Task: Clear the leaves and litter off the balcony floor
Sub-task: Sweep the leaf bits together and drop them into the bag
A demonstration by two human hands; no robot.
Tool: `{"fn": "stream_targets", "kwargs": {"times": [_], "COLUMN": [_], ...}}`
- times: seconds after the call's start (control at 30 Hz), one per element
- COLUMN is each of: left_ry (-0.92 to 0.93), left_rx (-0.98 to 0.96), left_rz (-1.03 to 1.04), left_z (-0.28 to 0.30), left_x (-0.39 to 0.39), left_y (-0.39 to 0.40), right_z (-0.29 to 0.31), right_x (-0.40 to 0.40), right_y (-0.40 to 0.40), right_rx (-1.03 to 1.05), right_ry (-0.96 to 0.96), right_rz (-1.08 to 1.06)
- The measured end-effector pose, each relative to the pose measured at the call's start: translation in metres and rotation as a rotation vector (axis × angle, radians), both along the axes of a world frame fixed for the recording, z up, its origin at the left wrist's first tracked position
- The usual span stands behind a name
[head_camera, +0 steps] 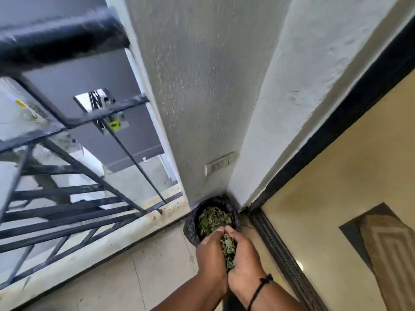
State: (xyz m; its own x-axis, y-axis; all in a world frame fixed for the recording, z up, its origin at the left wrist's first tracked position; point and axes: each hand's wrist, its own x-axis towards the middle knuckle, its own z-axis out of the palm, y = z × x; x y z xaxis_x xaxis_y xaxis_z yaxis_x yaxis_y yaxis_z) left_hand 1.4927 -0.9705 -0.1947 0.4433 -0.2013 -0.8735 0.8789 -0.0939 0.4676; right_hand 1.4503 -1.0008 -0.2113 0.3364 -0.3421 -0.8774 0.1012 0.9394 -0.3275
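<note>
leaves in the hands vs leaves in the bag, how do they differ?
The handful of leaves is cupped between the left hand and right hand, raised at the black bag's near rim; the bagged leaves lie loose inside it. The handful is a narrow clump; the bagged pile spreads wider. Both are mixed green and dry leaf litter.

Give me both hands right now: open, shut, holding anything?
Left hand: cupped, holding leaves with the right, above the bag.
Right hand: cupped around the same leaves.
</note>
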Motion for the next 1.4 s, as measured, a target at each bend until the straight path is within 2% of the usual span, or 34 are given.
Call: {"fn": "stream_targets", "kwargs": {"times": [0.17,0.27,0.33,0.37,0.43,0.47,0.53,0.63,0.83,0.97,1.17,1.23,1.4], "left_ry": [-0.080,-0.158,-0.079,0.019,0.109,0.138,0.076,-0.012,-0.273,-0.424,-0.534,-0.533,-0.550], "left_rx": [0.093,0.126,0.078,0.054,-0.030,-0.019,0.120,0.249,0.429,0.450,0.610,0.676,0.915], "left_rz": [-0.089,-0.240,-0.215,-0.209,-0.261,-0.284,-0.429,-0.588,-1.039,-1.275,-1.330,-1.313,-1.205], "left_z": [-0.095,-0.162,-0.197,-0.236,-0.263,-0.281,-0.299,-0.291,-0.244,-0.179,-0.083,-0.057,-0.006], "left_x": [0.029,0.048,0.069,0.069,0.085,0.089,0.089,0.087,0.072,0.045,-0.013,-0.028,-0.075], "left_y": [-0.043,-0.074,-0.094,-0.101,-0.100,-0.095,-0.080,-0.058,-0.001,0.030,0.110,0.140,0.213], "right_z": [-0.103,-0.172,-0.200,-0.239,-0.267,-0.285,-0.318,-0.330,-0.274,-0.207,-0.087,-0.054,0.024], "right_x": [0.028,0.050,0.067,0.068,0.073,0.070,0.057,0.037,0.016,0.006,0.006,0.009,0.011], "right_y": [-0.044,-0.077,-0.104,-0.116,-0.141,-0.149,-0.160,-0.164,-0.145,-0.131,-0.104,-0.100,-0.081], "right_rx": [0.184,0.183,0.171,0.181,0.144,0.137,0.111,0.034,-0.193,-0.459,-0.840,-0.946,-1.386], "right_ry": [0.070,0.128,0.119,0.135,0.181,0.271,0.442,0.504,0.483,0.441,0.148,0.043,-0.130], "right_rz": [-0.090,-0.116,-0.070,-0.035,0.121,0.179,0.286,0.464,0.779,1.161,1.858,2.005,2.349]}}
